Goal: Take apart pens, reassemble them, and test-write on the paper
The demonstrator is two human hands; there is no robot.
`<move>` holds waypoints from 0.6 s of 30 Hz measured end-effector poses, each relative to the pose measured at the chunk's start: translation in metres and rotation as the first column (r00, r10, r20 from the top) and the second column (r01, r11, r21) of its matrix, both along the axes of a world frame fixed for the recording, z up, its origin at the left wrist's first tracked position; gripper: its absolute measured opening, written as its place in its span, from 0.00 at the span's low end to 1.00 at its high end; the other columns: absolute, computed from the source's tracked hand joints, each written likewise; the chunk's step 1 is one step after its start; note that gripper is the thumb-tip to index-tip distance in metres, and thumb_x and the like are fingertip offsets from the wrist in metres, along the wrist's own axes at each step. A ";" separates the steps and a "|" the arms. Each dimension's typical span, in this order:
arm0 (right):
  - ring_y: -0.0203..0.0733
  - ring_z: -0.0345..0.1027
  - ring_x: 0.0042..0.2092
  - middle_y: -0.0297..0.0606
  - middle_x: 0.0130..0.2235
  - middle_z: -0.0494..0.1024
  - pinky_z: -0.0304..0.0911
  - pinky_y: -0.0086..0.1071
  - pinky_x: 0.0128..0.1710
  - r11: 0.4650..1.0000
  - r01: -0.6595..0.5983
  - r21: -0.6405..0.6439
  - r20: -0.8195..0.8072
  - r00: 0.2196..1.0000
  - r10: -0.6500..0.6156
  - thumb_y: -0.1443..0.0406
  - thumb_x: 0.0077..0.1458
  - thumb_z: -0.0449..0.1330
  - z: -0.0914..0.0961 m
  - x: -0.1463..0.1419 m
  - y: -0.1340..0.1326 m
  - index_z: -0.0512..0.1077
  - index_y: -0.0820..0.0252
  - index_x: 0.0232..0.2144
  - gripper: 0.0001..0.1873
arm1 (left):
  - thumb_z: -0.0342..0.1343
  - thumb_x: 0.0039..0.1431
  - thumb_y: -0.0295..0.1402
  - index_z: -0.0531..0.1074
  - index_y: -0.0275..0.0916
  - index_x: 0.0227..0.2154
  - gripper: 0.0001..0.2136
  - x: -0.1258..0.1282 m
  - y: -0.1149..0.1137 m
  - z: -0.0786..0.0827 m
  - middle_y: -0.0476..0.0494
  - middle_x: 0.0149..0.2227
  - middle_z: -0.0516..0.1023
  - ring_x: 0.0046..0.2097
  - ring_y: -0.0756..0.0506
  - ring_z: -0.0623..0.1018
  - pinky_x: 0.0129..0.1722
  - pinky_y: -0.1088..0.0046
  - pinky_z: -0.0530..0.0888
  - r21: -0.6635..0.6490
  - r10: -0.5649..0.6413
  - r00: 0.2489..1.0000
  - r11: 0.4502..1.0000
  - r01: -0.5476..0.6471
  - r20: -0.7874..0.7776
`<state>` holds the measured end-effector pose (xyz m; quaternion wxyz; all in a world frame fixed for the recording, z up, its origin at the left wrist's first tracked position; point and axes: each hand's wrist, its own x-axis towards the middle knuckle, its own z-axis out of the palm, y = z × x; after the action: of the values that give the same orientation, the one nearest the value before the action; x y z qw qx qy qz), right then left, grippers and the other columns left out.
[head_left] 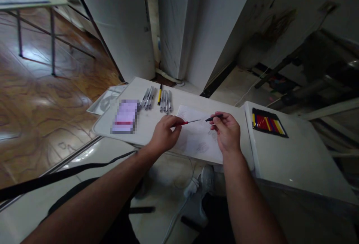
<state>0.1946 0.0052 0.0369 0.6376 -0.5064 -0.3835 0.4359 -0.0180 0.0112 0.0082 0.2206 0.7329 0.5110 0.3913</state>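
Note:
Over a white sheet of paper [196, 139] with faint scribbles, my left hand [164, 133] pinches a thin red pen refill [186, 122] that points right. My right hand [227, 131] is closed on a black pen barrel [214, 117], its end facing the refill's tip with a small gap between them. Both hands hover above the white table [151, 120].
Several clear pens [147, 98] and one yellow-and-black pen [159, 93] lie in rows at the table's far edge. A blurred purple pad [125, 116] lies at the left. A pack of coloured sticks [267, 122] lies on the adjoining white surface at the right. Cables run on the floor below.

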 end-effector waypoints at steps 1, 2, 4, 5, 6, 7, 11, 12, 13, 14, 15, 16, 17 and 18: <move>0.35 0.71 0.30 0.36 0.34 0.79 0.66 0.27 0.25 1.000 -0.012 0.009 -0.007 1.000 0.012 0.63 0.45 0.68 0.001 -0.001 0.000 0.73 0.58 0.35 0.13 | 0.53 0.55 0.27 0.75 0.40 0.35 0.07 -0.002 0.001 0.002 0.45 0.34 0.77 0.40 0.45 0.74 0.40 0.68 0.73 0.013 0.009 1.000 1.000 -0.009 -0.008; 0.35 0.72 0.31 0.36 0.35 0.79 0.66 0.27 0.25 1.000 -0.026 0.015 -0.012 1.000 0.026 0.63 0.46 0.68 0.002 -0.003 -0.001 0.73 0.58 0.35 0.12 | 0.53 0.56 0.26 0.75 0.40 0.35 0.07 -0.003 0.001 0.004 0.45 0.34 0.77 0.40 0.45 0.74 0.40 0.67 0.73 0.025 0.020 1.000 0.999 -0.020 -0.013; 0.36 0.72 0.32 0.37 0.35 0.79 0.67 0.27 0.25 0.999 -0.041 0.030 -0.012 0.999 0.041 0.62 0.47 0.67 0.005 -0.005 0.000 0.74 0.58 0.34 0.11 | 0.53 0.55 0.26 0.75 0.40 0.35 0.08 -0.006 0.003 0.007 0.45 0.35 0.77 0.40 0.45 0.74 0.41 0.67 0.73 0.049 0.041 0.999 0.998 -0.040 -0.021; 0.35 0.72 0.31 0.36 0.34 0.78 0.66 0.27 0.25 0.998 -0.040 0.040 -0.008 0.999 0.040 0.61 0.47 0.67 0.006 -0.006 0.000 0.74 0.58 0.34 0.11 | 0.53 0.55 0.26 0.75 0.41 0.35 0.08 -0.007 0.004 0.008 0.45 0.35 0.76 0.40 0.45 0.74 0.41 0.66 0.72 0.060 0.049 0.998 0.997 -0.048 -0.024; 0.35 0.71 0.31 0.35 0.32 0.77 0.66 0.27 0.24 0.998 -0.033 0.052 -0.004 0.999 0.033 0.61 0.47 0.67 0.008 -0.007 0.000 0.74 0.58 0.33 0.10 | 0.53 0.55 0.26 0.75 0.41 0.35 0.08 -0.008 0.004 0.009 0.45 0.35 0.76 0.40 0.45 0.73 0.41 0.66 0.72 0.070 0.057 0.998 0.996 -0.055 -0.026; 0.34 0.70 0.30 0.33 0.30 0.76 0.66 0.27 0.24 0.998 -0.024 0.061 -0.001 1.000 0.025 0.61 0.47 0.67 0.009 -0.008 0.000 0.75 0.58 0.33 0.10 | 0.53 0.55 0.26 0.75 0.40 0.35 0.08 -0.009 0.005 0.010 0.45 0.35 0.76 0.39 0.45 0.73 0.41 0.67 0.72 0.079 0.063 0.998 0.995 -0.060 -0.029; 0.33 0.68 0.28 0.32 0.27 0.74 0.65 0.27 0.23 0.997 -0.006 0.077 -0.006 1.000 0.007 0.62 0.46 0.67 0.012 -0.010 -0.001 0.75 0.58 0.32 0.09 | 0.53 0.56 0.26 0.75 0.40 0.34 0.07 -0.010 0.005 0.012 0.45 0.35 0.76 0.39 0.45 0.73 0.42 0.66 0.71 0.106 0.062 0.997 0.993 -0.056 -0.049; 0.34 0.68 0.28 0.32 0.28 0.74 0.65 0.27 0.23 0.997 -0.005 0.080 -0.007 1.000 0.005 0.62 0.46 0.67 0.012 -0.010 -0.001 0.76 0.58 0.32 0.09 | 0.52 0.57 0.26 0.75 0.40 0.34 0.07 -0.010 0.005 0.012 0.45 0.35 0.76 0.40 0.45 0.72 0.42 0.66 0.71 0.113 0.060 0.997 0.992 -0.054 -0.053; 0.34 0.69 0.28 0.32 0.28 0.75 0.65 0.27 0.23 0.997 -0.003 0.082 -0.006 1.000 0.003 0.63 0.46 0.68 0.012 -0.010 -0.001 0.76 0.58 0.32 0.09 | 0.52 0.57 0.26 0.75 0.40 0.34 0.07 -0.010 0.005 0.013 0.45 0.35 0.76 0.40 0.45 0.72 0.42 0.66 0.71 0.119 0.060 0.997 0.991 -0.053 -0.056; 0.34 0.69 0.28 0.32 0.28 0.75 0.65 0.27 0.23 0.996 -0.002 0.084 -0.003 1.000 0.002 0.63 0.46 0.68 0.012 -0.010 -0.001 0.75 0.58 0.32 0.09 | 0.52 0.57 0.26 0.75 0.40 0.34 0.07 -0.010 0.005 0.013 0.45 0.35 0.76 0.40 0.45 0.72 0.42 0.66 0.71 0.124 0.062 0.996 0.991 -0.055 -0.057; 0.34 0.69 0.28 0.32 0.28 0.75 0.65 0.27 0.23 0.996 -0.002 0.084 0.001 1.000 0.002 0.63 0.46 0.68 0.011 -0.010 -0.002 0.75 0.58 0.32 0.09 | 0.52 0.57 0.26 0.75 0.40 0.34 0.07 -0.010 0.005 0.013 0.45 0.35 0.76 0.40 0.45 0.73 0.42 0.66 0.71 0.125 0.065 0.996 0.990 -0.058 -0.057; 0.34 0.70 0.28 0.32 0.27 0.75 0.65 0.27 0.23 0.997 -0.002 0.083 0.005 1.000 0.002 0.63 0.46 0.67 0.011 -0.010 -0.002 0.75 0.58 0.32 0.09 | 0.53 0.57 0.26 0.75 0.40 0.34 0.07 -0.010 0.005 0.013 0.45 0.35 0.76 0.40 0.45 0.72 0.42 0.66 0.71 0.125 0.069 0.996 0.990 -0.061 -0.058; 0.34 0.70 0.28 0.32 0.27 0.75 0.65 0.27 0.23 0.997 -0.003 0.080 0.009 1.000 0.002 0.63 0.46 0.67 0.010 -0.010 -0.002 0.75 0.58 0.32 0.09 | 0.53 0.57 0.26 0.75 0.40 0.34 0.07 -0.010 0.005 0.012 0.45 0.35 0.76 0.40 0.45 0.72 0.42 0.67 0.71 0.123 0.071 0.996 0.990 -0.063 -0.061; 0.34 0.70 0.28 0.32 0.27 0.75 0.65 0.27 0.23 0.997 -0.005 0.077 0.012 1.000 0.004 0.63 0.46 0.67 0.010 -0.010 -0.002 0.75 0.59 0.32 0.09 | 0.53 0.57 0.25 0.75 0.40 0.34 0.07 -0.009 0.005 0.012 0.45 0.35 0.76 0.40 0.45 0.72 0.42 0.67 0.71 0.123 0.070 0.995 0.991 -0.061 -0.065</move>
<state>0.1849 0.0035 0.0468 0.6535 -0.4829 -0.4049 0.4193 -0.0275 0.0158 0.0204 0.1451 0.7409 0.5174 0.4028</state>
